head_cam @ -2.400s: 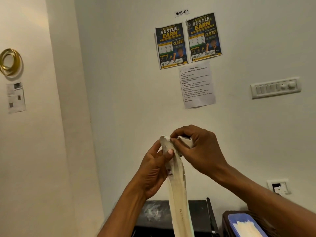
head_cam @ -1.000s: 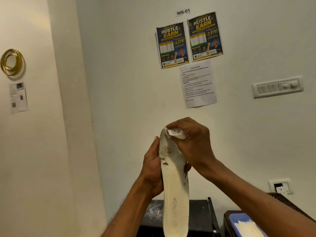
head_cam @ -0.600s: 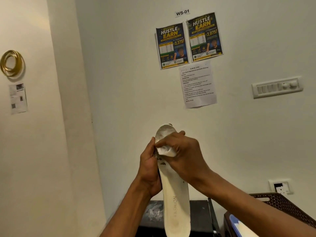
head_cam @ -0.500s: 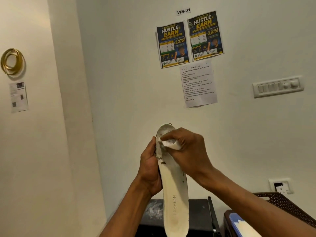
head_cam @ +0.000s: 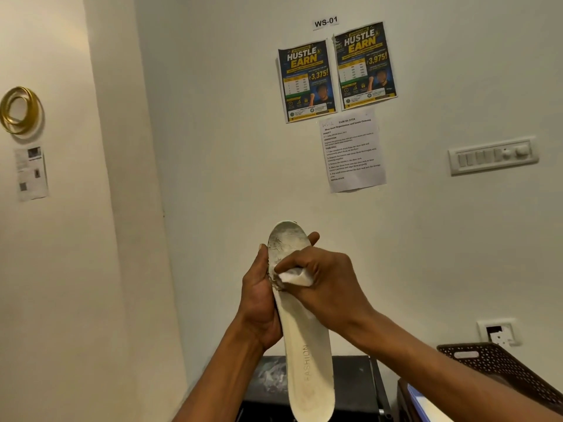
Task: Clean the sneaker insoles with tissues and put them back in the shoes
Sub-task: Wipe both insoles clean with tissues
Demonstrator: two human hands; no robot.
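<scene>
The insole stands upright before the wall, toe end up and printed heel end down, above a black unit. The left hand supports it from the left edge. Its grip is clamped on the insole, one fingertip showing past the right edge. The right hand has its grip closed on a wadded white tissue, pressed against the insole's face just below the soiled toe area. A brown basket stands at lower right.

A labelled workstation room: above the fingers, a WS-01 sign, posters and a task sheet on the wall.
</scene>
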